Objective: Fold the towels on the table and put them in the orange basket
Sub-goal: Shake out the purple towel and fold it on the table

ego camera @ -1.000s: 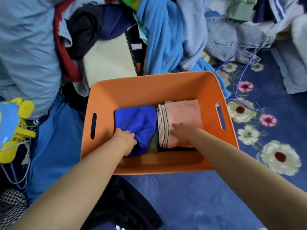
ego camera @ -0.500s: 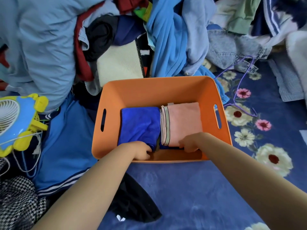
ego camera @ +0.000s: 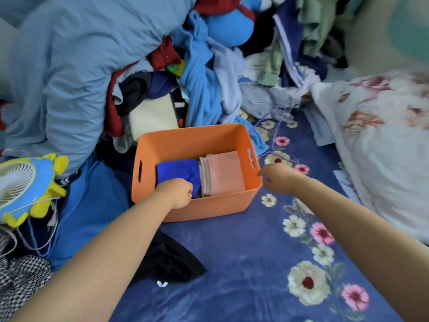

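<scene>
Two towels (ego camera: 199,175) side by side in basket (ego camera: 185,140); fan (ego camera: 25,189) left.

1. A dark blue floral bedspread (ego camera: 243,263) covers the surface, printed with cream and pink flowers along its right side.
2. A heap of clothes (ego camera: 204,73) is piled along the far edge, in blues, reds, greens and black.
3. A large pale blue quilt (ego camera: 69,66) bulges at the far left corner.
4. A white floral pillow (ego camera: 383,147) lies at the right edge.
5. A small fan with a blue and yellow frame (ego camera: 25,187) sits at the left edge, its cords trailing beside it.
6. A black garment (ego camera: 171,261) lies crumpled near the front, and houndstooth cloth (ego camera: 18,280) shows at the near left corner.
7. Soft, even light falls over everything.
</scene>
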Motion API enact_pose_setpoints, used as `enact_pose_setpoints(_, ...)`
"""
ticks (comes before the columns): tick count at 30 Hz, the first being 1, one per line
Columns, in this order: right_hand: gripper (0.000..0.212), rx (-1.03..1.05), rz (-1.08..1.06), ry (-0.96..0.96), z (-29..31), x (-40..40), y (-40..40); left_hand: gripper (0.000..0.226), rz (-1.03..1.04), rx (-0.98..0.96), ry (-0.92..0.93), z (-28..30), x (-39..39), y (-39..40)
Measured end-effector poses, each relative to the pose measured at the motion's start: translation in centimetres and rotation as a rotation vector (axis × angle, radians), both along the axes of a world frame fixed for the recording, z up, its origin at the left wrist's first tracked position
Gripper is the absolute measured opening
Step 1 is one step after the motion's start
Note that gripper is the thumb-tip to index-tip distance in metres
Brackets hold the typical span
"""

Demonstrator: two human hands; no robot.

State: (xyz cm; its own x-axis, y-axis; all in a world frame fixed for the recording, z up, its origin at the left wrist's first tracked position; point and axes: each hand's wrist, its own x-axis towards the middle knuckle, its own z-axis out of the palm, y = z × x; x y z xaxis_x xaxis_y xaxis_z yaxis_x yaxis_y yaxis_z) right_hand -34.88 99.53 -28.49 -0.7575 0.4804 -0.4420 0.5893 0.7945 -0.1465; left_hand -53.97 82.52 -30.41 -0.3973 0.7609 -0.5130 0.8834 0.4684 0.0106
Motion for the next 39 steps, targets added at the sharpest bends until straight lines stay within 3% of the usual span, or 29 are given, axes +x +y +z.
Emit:
enact_pose_setpoints(7,0.040,0.139,-0.239,0.210,10.0,16.4,-7.3,0.031,-0.396,0.101,0.128,10.0,13.8,3.2)
enact_pose_setpoints(16,0.040,0.329,-0.735,0.259,18.0,44.3,-18.6,0.030,-1.004,0.327,0.195,19.3,44.7,3.9)
enact_pose_setpoints(22,0.039,0.395,-1.037,0.169,20.8,64.8,-32.1,0.031,-1.294,0.422,0.080,21.9,69.6,-3.6)
enact_pose_setpoints(23,0.040,0.375,-1.061,0.165,20.8,65.4,-32.4,0.030,-1.295,0.424,0.071,21.7,70.3,-3.8)
enact_pose_setpoints(27,0.041,0.426,-1.289,0.092,23.0,79.3,-42.9,0.030,-1.473,0.442,0.060,22.5,87.0,-12.2)
enact_pose_setpoints(33,0.040,0.437,-1.512,0.119,23.6,92.6,-52.5,0.031,-1.663,0.464,0.013,23.6,101.9,-19.9)
enact_pose_setpoints(39,0.041,0.446,-1.680,0.102,22.8,103.2,-56.4,0.025,-1.804,0.522,-0.011,24.7,113.6,-21.7)
